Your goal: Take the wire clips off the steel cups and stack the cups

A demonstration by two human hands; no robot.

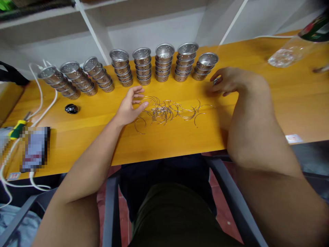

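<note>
Perforated metal cups [163, 65] stood nested along the rear of the table [167, 144], presumably to save room. The left hand [130, 105], fingers open, was beside loose wire arcs [161, 112]; whether the blurred right hand [228, 80], beside the shortest stack [202, 72], gripped anything could not be told.

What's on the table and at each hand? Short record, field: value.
Surface: yellow-orange wooden table
Cups: eight stacks of perforated silver metal cups, along the back
Wires: heap of thin curved metal wires, in front of the cups
Left hand: open, at the heap's left side
Right hand: fingers curled near the rightmost stack; grip unclear
Table left: glossy black rounded object; tool with green-and-yellow handle
Table right: clear plastic bottle
</note>
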